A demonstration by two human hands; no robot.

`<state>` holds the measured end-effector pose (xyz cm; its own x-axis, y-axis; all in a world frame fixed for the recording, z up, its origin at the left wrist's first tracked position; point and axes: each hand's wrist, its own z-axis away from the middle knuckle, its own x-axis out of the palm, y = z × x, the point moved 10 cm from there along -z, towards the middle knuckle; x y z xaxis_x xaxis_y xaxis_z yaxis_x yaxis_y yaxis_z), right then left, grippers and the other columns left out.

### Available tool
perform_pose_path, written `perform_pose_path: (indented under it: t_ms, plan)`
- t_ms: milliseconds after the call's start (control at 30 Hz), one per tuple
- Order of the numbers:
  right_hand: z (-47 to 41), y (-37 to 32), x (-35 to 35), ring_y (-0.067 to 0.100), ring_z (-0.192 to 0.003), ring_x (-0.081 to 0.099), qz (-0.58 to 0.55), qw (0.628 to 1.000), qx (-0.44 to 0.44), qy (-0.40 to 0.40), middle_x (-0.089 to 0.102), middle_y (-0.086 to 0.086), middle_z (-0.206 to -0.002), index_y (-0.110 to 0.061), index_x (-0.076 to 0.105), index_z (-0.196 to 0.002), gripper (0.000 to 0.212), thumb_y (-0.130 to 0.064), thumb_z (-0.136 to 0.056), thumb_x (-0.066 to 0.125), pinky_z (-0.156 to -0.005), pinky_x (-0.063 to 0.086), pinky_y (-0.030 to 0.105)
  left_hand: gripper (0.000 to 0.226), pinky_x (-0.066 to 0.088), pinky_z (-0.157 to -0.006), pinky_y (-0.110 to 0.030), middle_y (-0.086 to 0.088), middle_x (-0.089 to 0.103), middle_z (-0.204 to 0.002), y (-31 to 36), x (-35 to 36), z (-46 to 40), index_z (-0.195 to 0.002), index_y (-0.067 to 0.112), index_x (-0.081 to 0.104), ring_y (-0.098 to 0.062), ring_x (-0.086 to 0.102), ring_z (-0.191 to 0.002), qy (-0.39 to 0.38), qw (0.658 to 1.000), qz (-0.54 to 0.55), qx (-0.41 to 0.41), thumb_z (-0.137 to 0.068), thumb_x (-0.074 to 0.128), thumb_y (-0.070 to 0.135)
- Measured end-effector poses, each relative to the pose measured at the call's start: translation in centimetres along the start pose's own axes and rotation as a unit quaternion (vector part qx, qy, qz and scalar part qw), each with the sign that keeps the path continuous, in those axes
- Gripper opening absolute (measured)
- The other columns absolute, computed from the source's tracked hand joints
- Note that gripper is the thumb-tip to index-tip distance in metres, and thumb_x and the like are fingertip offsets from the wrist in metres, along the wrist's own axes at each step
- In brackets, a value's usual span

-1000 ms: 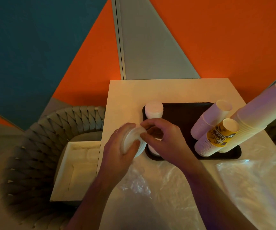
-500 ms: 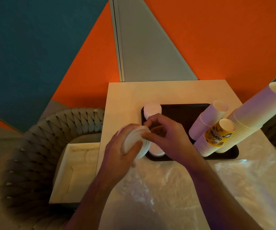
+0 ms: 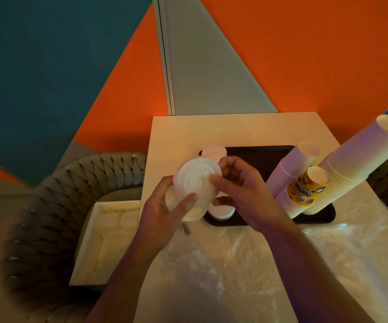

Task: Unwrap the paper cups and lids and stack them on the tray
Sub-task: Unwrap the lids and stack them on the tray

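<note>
Just left of the tray (image 3: pixel 258 152), my left grip (image 3: pixel 165 210) holds the lid stack (image 3: pixel 195 187); my right grip (image 3: pixel 242 192) pinches its top lid, which I judge must next peel free.

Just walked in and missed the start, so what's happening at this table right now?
A person is sorting white lids. The left hand grips a stack of lids above the table, and the right hand pinches the top of that stack with its fingers. Two lid piles already sit at the left end of the dark tray, and three cup stacks stand at its right end. Loose plastic wrap lies in front.
</note>
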<state>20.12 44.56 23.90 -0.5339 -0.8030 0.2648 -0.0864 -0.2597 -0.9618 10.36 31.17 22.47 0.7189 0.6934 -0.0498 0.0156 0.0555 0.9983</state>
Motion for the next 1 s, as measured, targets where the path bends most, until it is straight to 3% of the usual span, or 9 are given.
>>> perform_pose_path:
  t_ms: [67, 167, 333, 433, 567, 667, 767, 900, 1000]
  plan:
    - [-0.1, 0.1, -0.6, 0.02, -0.08, 0.071, 0.021, 1.0, 0.001, 0.023, 0.07, 0.006, -0.092, -0.014, 0.054, -0.106, 0.023, -0.007, -0.091, 0.07, -0.057, 0.058, 0.029, 0.025, 0.055, -0.041, -0.035, 0.014, 0.07, -0.098, 0.0, 0.2, 0.1, -0.108, 0.038, 0.061, -0.021, 0.073, -0.079, -0.007, 1.0, 0.009, 0.006, -0.085, 0.071, 0.042]
    - [-0.2, -0.8, -1.0, 0.028, -0.086, 0.071, 0.176, 0.982, -0.06, 0.041, 0.068, 0.0, -0.11, -0.024, 0.055, -0.106, 0.029, -0.011, -0.09, 0.075, -0.062, 0.058, 0.03, 0.007, 0.054, -0.041, -0.036, 0.003, 0.07, -0.097, -0.3, 0.1, 0.1, -0.1, 0.041, 0.065, -0.023, 0.072, -0.072, -0.007, 1.0, 0.002, 0.008, -0.093, 0.065, 0.041]
    - [0.4, -1.7, 1.6, 0.011, -0.118, 0.054, 0.394, 0.904, -0.162, -0.034, 0.042, -0.015, -0.142, -0.031, 0.055, -0.119, 0.068, -0.036, -0.064, 0.094, -0.076, 0.055, 0.021, 0.019, 0.052, -0.044, -0.048, -0.009, 0.062, -0.084, -0.1, 0.1, -0.2, -0.084, 0.025, 0.06, -0.021, 0.066, -0.063, 0.007, 0.999, -0.039, 0.019, -0.091, 0.061, 0.043]
    - [0.3, -1.5, 1.8, 0.006, -0.12, 0.051, 0.426, 0.888, -0.17, -0.024, 0.04, -0.017, -0.146, -0.032, 0.052, -0.12, 0.073, -0.042, -0.061, 0.094, -0.082, 0.049, 0.019, 0.019, 0.051, -0.042, -0.044, 0.0, 0.06, -0.076, 0.0, 0.2, -0.3, -0.077, 0.035, 0.059, -0.017, 0.063, -0.059, -0.003, 0.999, -0.047, 0.026, -0.093, 0.065, 0.043]
    - [0.1, -0.8, 1.2, 0.001, -0.106, 0.057, 0.421, 0.892, -0.161, -0.016, 0.053, -0.023, -0.13, -0.032, 0.055, -0.118, 0.066, -0.046, -0.065, 0.092, -0.075, 0.045, 0.012, 0.023, 0.054, -0.043, -0.039, -0.002, 0.068, -0.093, -0.8, 0.4, -0.7, -0.093, 0.043, 0.064, -0.025, 0.069, -0.065, -0.029, 0.999, -0.042, 0.004, -0.078, 0.065, 0.061]
    - [-0.3, -0.1, -0.7, 0.005, -0.096, 0.061, 0.377, 0.917, -0.126, 0.025, 0.06, -0.018, -0.119, -0.035, 0.056, -0.118, 0.062, -0.043, -0.067, 0.091, -0.069, 0.051, 0.018, 0.03, 0.056, -0.044, -0.043, 0.0, 0.067, -0.102, -1.3, 0.2, -0.8, -0.097, 0.042, 0.061, -0.028, 0.071, -0.068, -0.026, 0.999, -0.045, -0.009, -0.076, 0.072, 0.059]
    - [-1.2, 1.5, -5.5, 0.008, -0.094, 0.063, 0.316, 0.938, -0.066, 0.123, 0.061, -0.019, -0.113, -0.044, 0.053, -0.112, 0.056, -0.038, -0.07, 0.089, -0.073, 0.058, 0.03, 0.025, 0.057, -0.045, -0.046, 0.001, 0.062, -0.11, -1.9, -0.9, -0.7, -0.097, 0.039, 0.059, -0.028, 0.07, -0.078, 0.015, 0.998, -0.054, -0.017, -0.085, 0.079, 0.032]
    - [-2.6, 6.6, -10.4, 0.017, -0.114, 0.054, 0.424, 0.889, 0.022, 0.172, 0.051, -0.013, -0.123, -0.034, 0.047, -0.12, 0.064, -0.037, -0.072, 0.089, -0.085, 0.052, 0.036, 0.041, 0.056, -0.048, -0.031, 0.029, 0.056, -0.114, -2.2, -2.1, -0.5, -0.114, 0.047, 0.056, -0.019, 0.062, -0.102, 0.041, 0.997, -0.064, -0.006, -0.08, 0.072, 0.031]
    - [-3.5, 11.3, -11.3, 0.022, -0.124, 0.049, 0.474, 0.866, 0.079, 0.14, 0.05, -0.008, -0.13, -0.029, 0.049, -0.125, 0.069, -0.036, -0.071, 0.09, -0.091, 0.049, 0.036, 0.051, 0.055, -0.048, -0.024, 0.039, 0.056, -0.103, -2.1, -2.7, -0.4, -0.12, 0.044, 0.051, -0.001, 0.061, -0.098, 0.062, 0.996, -0.056, 0.0, -0.082, 0.077, 0.021]
